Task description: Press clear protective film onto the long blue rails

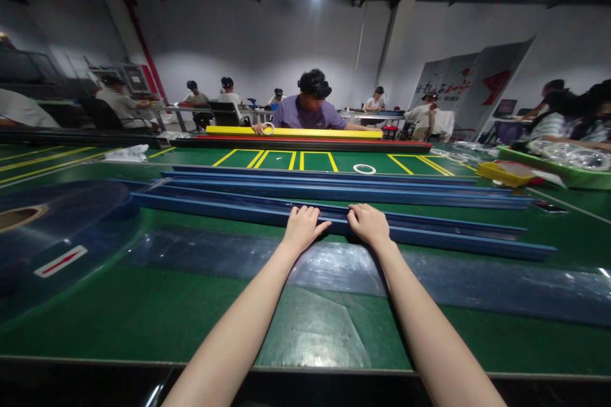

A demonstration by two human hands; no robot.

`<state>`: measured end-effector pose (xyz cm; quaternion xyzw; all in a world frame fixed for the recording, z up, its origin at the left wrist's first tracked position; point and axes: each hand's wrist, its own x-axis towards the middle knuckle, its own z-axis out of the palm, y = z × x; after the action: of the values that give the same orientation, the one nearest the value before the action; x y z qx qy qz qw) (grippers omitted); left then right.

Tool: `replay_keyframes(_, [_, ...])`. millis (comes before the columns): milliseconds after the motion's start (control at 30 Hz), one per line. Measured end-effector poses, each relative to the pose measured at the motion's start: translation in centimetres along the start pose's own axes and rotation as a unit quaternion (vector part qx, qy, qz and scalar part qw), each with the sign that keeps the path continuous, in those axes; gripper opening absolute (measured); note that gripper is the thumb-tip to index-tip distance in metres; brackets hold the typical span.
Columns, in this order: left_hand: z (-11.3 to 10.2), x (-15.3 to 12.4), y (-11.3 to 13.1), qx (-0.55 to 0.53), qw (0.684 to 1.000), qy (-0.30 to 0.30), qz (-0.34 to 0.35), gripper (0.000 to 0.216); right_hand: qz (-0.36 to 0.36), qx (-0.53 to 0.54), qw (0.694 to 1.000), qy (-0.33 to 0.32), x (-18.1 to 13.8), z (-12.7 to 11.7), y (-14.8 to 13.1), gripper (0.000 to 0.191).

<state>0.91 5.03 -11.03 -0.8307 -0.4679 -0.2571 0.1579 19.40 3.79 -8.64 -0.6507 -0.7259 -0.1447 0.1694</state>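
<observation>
My left hand (301, 226) and my right hand (368, 224) rest side by side on the near edge of a long blue channel strip (458, 243) that lies across the green table (143, 318). On both hands the fingers curl over the strip's rim and the thumbs point inward. A sheet of clear blue film (477, 292) lies flat on the table just under my wrists. More long blue strips (334, 191) lie parallel behind the one I hold.
A large roll of blue film (52, 229) sits at the left. A tape ring (364, 168) lies mid-table. Across the table a person (310, 111) handles yellow and red strips (296, 132). A yellow tray (506, 172) stands at the right. Other people sit further back.
</observation>
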Motion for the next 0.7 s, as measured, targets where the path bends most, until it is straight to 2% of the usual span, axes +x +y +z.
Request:
replay_keyframes(300, [-0.4,0.1,0.2,-0.001,1.0,0.006,0.002,0.038,0.041,-0.002,0.999,0.017,0.0,0.1,0.7,0.035])
replay_keyframes(567, [-0.1,0.0,0.1,0.013,1.0,0.015,0.023,0.039,0.165,-0.015,0.986,-0.003,-1.0,-0.9,4.2,0.037])
replay_keyframes(700, [0.0,0.0,0.1,0.017,0.999,0.021,0.04,0.04,0.188,-0.014,0.982,-0.002,-1.5,-1.1,5.5,0.037])
